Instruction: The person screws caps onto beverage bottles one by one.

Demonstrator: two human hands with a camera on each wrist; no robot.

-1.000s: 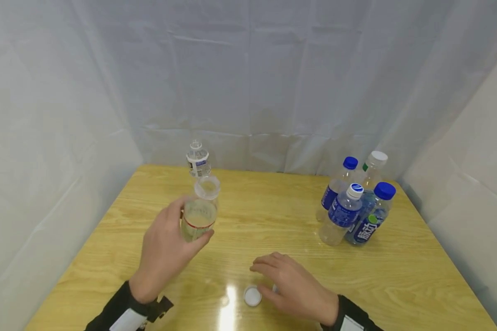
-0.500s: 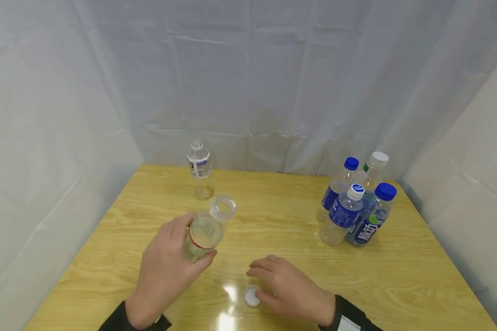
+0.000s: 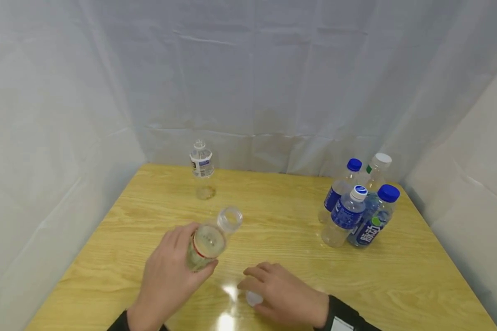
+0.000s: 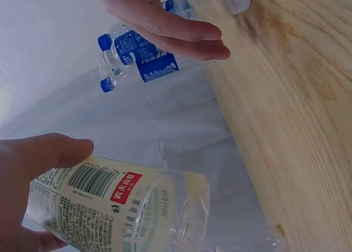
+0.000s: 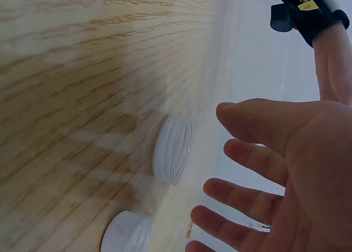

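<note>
In the head view my left hand (image 3: 171, 271) grips a clear bottle (image 3: 209, 241) with a cream and green label. The bottle tilts to the right, and its wide mouth bears no cap. Its label with a red patch (image 4: 126, 187) faces the left wrist camera. My right hand (image 3: 282, 292) hovers low with fingers spread, holding nothing. Just by its fingers lies a white cap (image 3: 254, 299), partly covered in the head view. Two caps show in the right wrist view: a translucent ridged cap (image 5: 173, 150) and a white cap (image 5: 126, 233), both apart from the fingers.
An uncapped clear bottle (image 3: 202, 168) stands upright at the back left of the wooden table (image 3: 273, 220). Several capped bottles, among them one with a blue label (image 3: 347, 216), cluster at the right. Pale sheeting (image 3: 248, 82) hangs behind and at both sides.
My left hand has brought the bottle nearer to me and slightly right, and the bottle leans further right. The right hand has shifted a little left over the cap.
</note>
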